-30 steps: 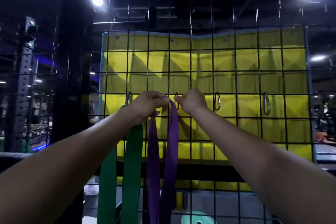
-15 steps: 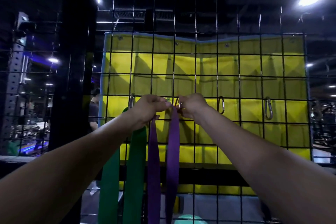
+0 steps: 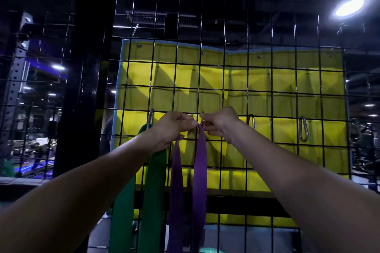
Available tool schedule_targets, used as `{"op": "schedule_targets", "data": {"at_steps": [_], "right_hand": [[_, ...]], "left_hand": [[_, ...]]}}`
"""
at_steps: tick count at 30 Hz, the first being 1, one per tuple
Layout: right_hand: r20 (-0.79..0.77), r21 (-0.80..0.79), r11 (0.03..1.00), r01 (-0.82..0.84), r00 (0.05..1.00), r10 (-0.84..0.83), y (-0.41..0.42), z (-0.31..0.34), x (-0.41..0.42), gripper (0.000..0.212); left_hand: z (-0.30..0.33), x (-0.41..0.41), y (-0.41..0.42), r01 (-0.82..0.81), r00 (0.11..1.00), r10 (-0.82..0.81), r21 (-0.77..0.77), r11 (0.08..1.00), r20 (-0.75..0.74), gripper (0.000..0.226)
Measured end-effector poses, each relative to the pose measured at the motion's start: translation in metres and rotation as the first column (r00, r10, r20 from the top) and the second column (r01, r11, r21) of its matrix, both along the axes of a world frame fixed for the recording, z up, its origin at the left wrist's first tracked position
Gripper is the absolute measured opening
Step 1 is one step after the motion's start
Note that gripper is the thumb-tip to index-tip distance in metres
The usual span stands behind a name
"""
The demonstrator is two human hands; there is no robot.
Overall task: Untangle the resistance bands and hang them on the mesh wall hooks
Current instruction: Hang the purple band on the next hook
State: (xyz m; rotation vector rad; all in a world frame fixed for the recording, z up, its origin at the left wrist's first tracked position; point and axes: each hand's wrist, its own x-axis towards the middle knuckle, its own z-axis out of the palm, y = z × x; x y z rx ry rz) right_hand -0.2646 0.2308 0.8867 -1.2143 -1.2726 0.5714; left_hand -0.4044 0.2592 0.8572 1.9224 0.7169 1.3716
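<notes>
Where the black wire mesh wall [image 3: 236, 80] is backed by a yellow padded mat [image 3: 287, 82], the top of the purple band [image 3: 200, 162] is pinched between thumb and curled fingers of the left hand [image 3: 174, 127], at a small red carabiner [image 3: 202, 123] on the mesh. That carabiner is pinched by the curled fingers of the right hand [image 3: 221, 122], and both purple strands are hung straight down below the hands. Just left, a green band [image 3: 153, 191] is hung from a silver carabiner [image 3: 151, 117], while two more carabiners [image 3: 304, 128] are clipped to the mesh further right.
</notes>
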Motion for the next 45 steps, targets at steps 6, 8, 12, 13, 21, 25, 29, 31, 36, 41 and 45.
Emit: {"op": "schedule_targets", "data": {"at_steps": [6, 8, 12, 13, 21, 25, 29, 31, 36, 41, 45], "right_hand": [[0.034, -0.089, 0.996, -0.030, 0.999, 0.034, -0.001, 0.009, -0.002, 0.031], [0.066, -0.112, 0.993, -0.031, 0.997, 0.039, -0.001, 0.011, -0.004, 0.019], [0.037, -0.103, 0.994, -0.045, 0.998, 0.049, 0.003, 0.010, -0.005, 0.017], [0.029, -0.094, 0.995, -0.045, 0.998, 0.048, 0.004, 0.009, -0.005, 0.011], [0.126, 0.008, 1.000, 0.011, 0.992, -0.012, 0.010, 0.004, -0.002, 0.020], [0.188, 0.045, 0.998, 0.031, 0.981, -0.039, 0.011, 0.004, 0.002, 0.018], [0.187, 0.052, 0.998, 0.034, 0.981, -0.043, 0.014, 0.002, 0.007, 0.020], [0.169, 0.054, 0.998, 0.023, 0.985, -0.032, 0.016, 0.001, 0.009, 0.014], [0.164, 0.097, 0.995, 0.027, 0.985, -0.043, 0.023, -0.003, 0.011, 0.017], [0.173, 0.118, 0.992, 0.036, 0.983, -0.056, 0.026, -0.005, 0.013, 0.014], [0.150, 0.125, 0.992, 0.020, 0.988, -0.039, 0.026, -0.006, 0.013, 0.013]], "left_hand": [[-0.002, 0.000, 0.001, 0.014, 0.998, -0.013, -0.006, 1.000, 0.069, 0.013], [-0.002, -0.001, 0.001, 0.013, 0.997, -0.014, 0.013, 1.000, 0.076, 0.009], [0.001, -0.005, -0.001, -0.013, 0.997, 0.009, 0.056, 0.998, 0.080, 0.006], [0.002, -0.006, 0.000, -0.022, 0.997, 0.016, 0.075, 0.997, 0.080, 0.006], [0.014, 0.003, -0.001, -0.124, 0.989, 0.099, 0.247, 0.961, 0.112, 0.005], [0.021, 0.015, -0.002, -0.118, 0.986, 0.081, 0.263, 0.958, 0.148, 0.009], [0.024, 0.020, -0.002, -0.168, 0.977, 0.135, 0.202, 0.965, 0.167, 0.011], [0.022, 0.019, -0.002, -0.188, 0.976, 0.162, 0.180, 0.966, 0.149, 0.012], [0.020, 0.016, -0.006, -0.203, 0.974, 0.194, 0.078, 0.976, 0.114, 0.020], [0.031, 0.011, -0.016, -0.189, 0.982, 0.189, -0.039, 0.981, 0.006, 0.019], [0.034, 0.014, -0.016, -0.271, 0.951, 0.263, -0.031, 0.962, -0.160, 0.024]]}}
